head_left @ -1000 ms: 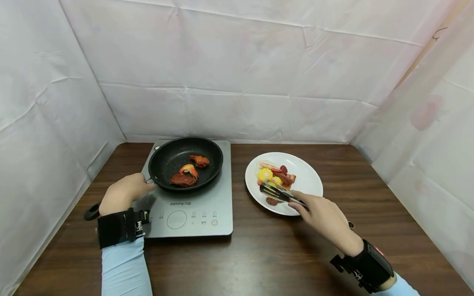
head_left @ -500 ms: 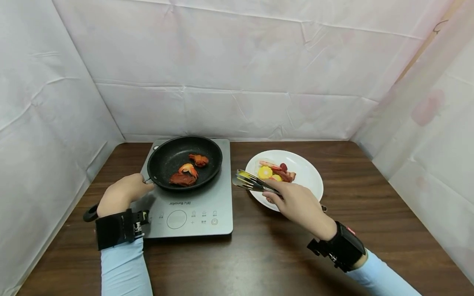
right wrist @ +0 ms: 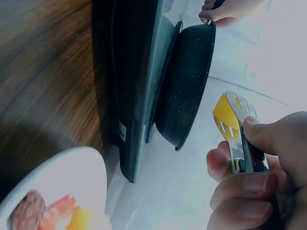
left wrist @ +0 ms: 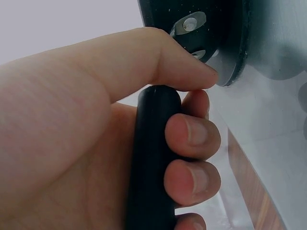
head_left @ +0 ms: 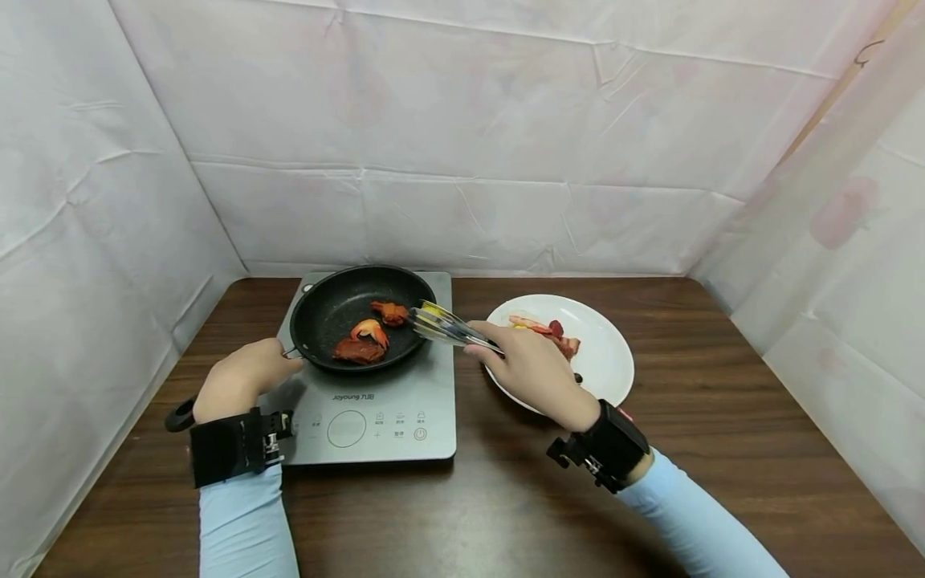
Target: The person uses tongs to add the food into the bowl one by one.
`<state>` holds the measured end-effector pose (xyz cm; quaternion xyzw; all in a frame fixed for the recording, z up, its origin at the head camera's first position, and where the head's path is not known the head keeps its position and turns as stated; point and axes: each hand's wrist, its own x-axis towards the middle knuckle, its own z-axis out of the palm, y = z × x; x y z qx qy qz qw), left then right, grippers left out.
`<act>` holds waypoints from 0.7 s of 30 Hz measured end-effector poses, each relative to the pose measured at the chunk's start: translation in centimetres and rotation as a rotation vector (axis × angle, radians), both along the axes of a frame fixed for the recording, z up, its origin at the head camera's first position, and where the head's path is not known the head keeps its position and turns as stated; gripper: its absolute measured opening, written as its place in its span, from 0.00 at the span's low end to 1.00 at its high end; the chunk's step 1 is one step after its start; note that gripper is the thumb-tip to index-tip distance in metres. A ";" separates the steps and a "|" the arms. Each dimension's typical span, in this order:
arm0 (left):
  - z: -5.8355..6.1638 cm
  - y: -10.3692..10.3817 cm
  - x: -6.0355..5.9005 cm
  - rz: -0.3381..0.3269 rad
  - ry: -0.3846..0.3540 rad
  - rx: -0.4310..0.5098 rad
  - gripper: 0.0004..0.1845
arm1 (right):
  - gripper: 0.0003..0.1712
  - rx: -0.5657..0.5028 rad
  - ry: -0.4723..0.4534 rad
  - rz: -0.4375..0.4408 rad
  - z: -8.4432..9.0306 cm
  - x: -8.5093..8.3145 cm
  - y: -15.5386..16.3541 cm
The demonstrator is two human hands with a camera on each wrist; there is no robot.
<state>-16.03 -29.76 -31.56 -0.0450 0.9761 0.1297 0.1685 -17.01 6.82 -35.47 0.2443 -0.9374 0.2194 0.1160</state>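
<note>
My left hand (head_left: 246, 377) grips the black handle (left wrist: 154, 158) of a frying pan (head_left: 336, 305), its fingers wrapped round it in the left wrist view. A piece of steak (head_left: 356, 351), a shrimp (head_left: 371, 330) and a small chicken drumstick (head_left: 392, 313) lie in the pan. In my right hand (head_left: 538, 369) are metal serving tongs (head_left: 458, 330) with dark grips, squeezed between thumb and fingers. Their slotted tips pinch a yellow corn slice (right wrist: 223, 113). In the head view the tips overlap the pan's right rim; the right wrist view shows them above it.
Under the pan is a silver induction cooker (head_left: 433, 393). On the right a white plate (head_left: 609, 365) carries bacon (head_left: 565, 345), a red berry (head_left: 556, 328) and other food, partly hidden by my right hand. White sheeting (head_left: 462, 225) walls the wooden table (head_left: 694, 377) at back and sides.
My right hand has moved left from the plate to the pan's right rim, the tongs carrying the corn slice off the plate. The left hand and pan have stayed put.
</note>
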 end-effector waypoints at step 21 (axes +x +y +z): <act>0.1 0.2 0.0 -0.001 0.002 0.003 0.19 | 0.22 0.147 -0.042 0.028 0.7 -2.0 -4.1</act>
